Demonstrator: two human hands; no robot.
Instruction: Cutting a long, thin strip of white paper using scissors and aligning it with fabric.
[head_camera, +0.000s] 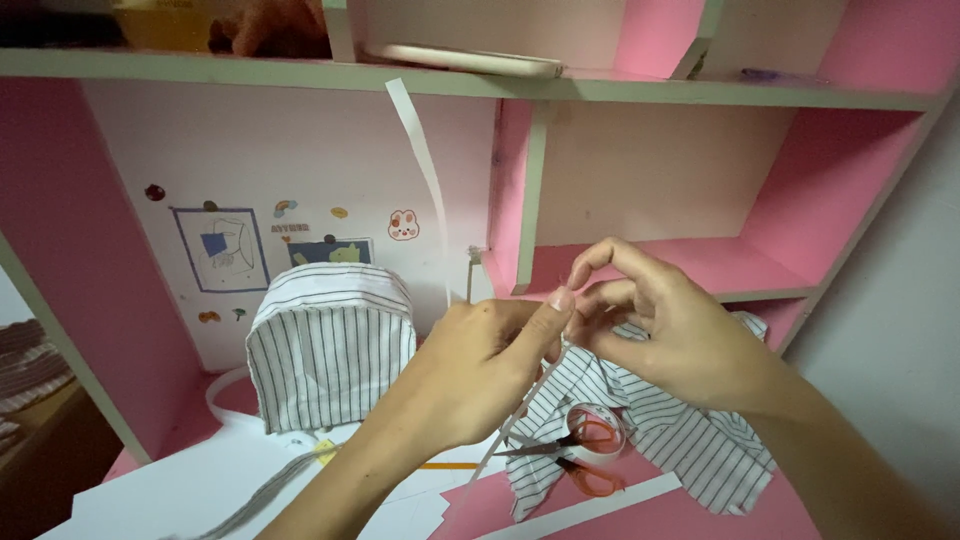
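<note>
Paper strip (428, 185): narrow, white, long, curling upward toward shelf. Left hand (480, 370) and right hand (655, 325) together above counter (200, 490), fingertips pinching strip between them; lower end trails down.

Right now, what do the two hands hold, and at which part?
Both the left hand and the right hand pinch a long white strip at its middle; one end curls upward, the other hangs toward the desk.
</note>
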